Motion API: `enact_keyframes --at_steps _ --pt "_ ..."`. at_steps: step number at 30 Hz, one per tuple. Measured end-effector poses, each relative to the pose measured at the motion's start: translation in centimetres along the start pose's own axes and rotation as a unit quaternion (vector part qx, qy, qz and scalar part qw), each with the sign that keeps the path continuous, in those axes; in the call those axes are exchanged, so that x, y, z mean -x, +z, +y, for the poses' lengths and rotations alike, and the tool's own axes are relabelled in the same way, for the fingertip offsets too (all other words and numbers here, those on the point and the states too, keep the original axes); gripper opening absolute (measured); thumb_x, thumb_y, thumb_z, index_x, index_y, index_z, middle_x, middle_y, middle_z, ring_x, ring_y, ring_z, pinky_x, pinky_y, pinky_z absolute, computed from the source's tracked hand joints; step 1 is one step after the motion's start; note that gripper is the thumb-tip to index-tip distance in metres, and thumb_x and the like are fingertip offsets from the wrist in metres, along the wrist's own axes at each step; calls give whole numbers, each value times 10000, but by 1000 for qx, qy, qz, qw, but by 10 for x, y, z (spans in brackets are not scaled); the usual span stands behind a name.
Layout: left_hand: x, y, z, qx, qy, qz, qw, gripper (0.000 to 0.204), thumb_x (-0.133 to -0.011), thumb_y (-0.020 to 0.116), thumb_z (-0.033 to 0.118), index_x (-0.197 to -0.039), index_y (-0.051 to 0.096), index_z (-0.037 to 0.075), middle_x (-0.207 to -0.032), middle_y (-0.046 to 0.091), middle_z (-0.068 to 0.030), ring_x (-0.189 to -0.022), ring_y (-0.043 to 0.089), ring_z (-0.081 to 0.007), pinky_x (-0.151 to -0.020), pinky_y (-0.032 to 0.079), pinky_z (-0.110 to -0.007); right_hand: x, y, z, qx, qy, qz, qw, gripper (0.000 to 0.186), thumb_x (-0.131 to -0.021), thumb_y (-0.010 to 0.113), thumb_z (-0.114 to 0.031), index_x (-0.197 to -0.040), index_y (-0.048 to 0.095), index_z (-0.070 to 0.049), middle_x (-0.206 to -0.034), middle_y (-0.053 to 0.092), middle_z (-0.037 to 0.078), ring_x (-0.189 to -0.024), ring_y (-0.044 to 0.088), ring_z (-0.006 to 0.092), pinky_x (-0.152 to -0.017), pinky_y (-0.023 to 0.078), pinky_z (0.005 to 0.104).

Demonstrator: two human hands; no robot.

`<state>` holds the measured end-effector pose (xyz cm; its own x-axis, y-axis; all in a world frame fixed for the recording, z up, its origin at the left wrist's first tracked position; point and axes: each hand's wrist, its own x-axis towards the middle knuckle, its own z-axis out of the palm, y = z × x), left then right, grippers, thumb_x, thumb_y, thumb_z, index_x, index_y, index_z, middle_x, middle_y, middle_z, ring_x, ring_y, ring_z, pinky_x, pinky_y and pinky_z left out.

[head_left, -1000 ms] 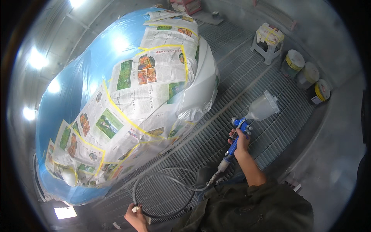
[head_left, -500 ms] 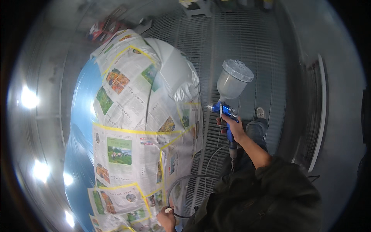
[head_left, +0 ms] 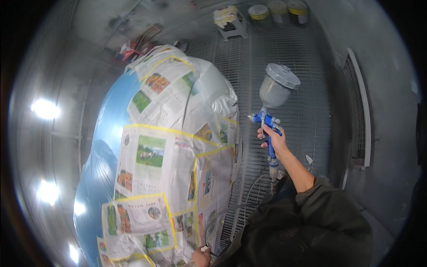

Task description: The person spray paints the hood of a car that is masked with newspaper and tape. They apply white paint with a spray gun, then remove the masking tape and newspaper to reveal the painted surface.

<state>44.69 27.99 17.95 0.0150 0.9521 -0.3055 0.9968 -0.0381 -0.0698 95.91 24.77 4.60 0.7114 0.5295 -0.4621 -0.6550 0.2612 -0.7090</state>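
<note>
Spray gun (head_left: 263,117): blue, upright, right of the large covered form (head_left: 210,84), above the slatted floor (head_left: 307,95); clear of the paper, nozzle end toward it.
Right hand (head_left: 276,141): fingers wrapped round the spray gun's grip, near the trigger; trigger pulled or not, cannot tell.
Cup (head_left: 272,92): translucent, grey-lidded, seated on top of the gun; fill level not readable.
Left hand (head_left: 201,257): low at the frame's edge, partly cut off; fingers apparently closed on the grey hose (head_left: 238,206), a small white piece (head_left: 204,249) at the fingers.
Masking, done: newspaper sheets (head_left: 149,178) laid over much of the form, yellow tape (head_left: 164,130) along many edges, blue film (head_left: 100,164) down the far side.
Spraying, left: no mist visible at the nozzle; judged between passes or not yet begun. Amount coated, cannot tell; pale patch at the upper right, bare panel or film, unclear.
Newsprint: headlines, small columns, green and orange photos; body text too fine to read.
Gun markings: none legible.
Buckets (head_left: 259,12): three at the far end, beside a grey stool (head_left: 232,31); yellow on the lids or sides, lettering not legible.
</note>
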Motion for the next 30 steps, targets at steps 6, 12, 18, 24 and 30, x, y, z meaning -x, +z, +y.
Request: enact_keyframes --at_steps 6,12,18,24,30 --pt "82 104 -141 77 -102 14 992 539 -806 749 459 -1129 679 32 -883 702 -255 -848 675 -445 -757 527 -513 66 11 55 -21 18 11 1000 158 -945 659 -184 -1007 670 -39 -922 698 59 -792 667 135 -502 518 270" --pt "132 117 -178 90 -158 13 983 489 -784 756 385 -1036 684 -27 -936 696 -271 -873 651 -477 -762 505 -528 152 -9 77 -25 -35 -5 999 269 -967 602 -137 -1209 620 -22 -1132 692 110 -969 688 196 -539 579 308" --pt "152 106 -223 147 -69 10 987 394 -785 737 314 -965 706 -35 -843 696 -256 -807 667 -445 -721 515 -490 229 -2 69 85 -99 -86 988 278 -1006 546 -235 -1160 635 -23 -1078 686 102 -949 680 172 -462 557 284" --pt "156 146 -312 109 -98 40 988 244 -734 757 212 -818 734 -16 -730 680 -244 -731 693 -392 -674 534 -455 332 14 103 69 -125 -94 985 241 -997 563 -213 -1114 649 -21 -990 683 86 -854 669 162 -470 541 288" --pt "169 234 -477 71 -83 -30 994 211 -799 738 257 -851 761 54 -775 707 -190 -744 689 -346 -677 542 -482 469 29 169 74 -136 -104 982 273 -982 570 -247 -1112 606 -10 -992 663 120 -811 654 169 -461 517 284"
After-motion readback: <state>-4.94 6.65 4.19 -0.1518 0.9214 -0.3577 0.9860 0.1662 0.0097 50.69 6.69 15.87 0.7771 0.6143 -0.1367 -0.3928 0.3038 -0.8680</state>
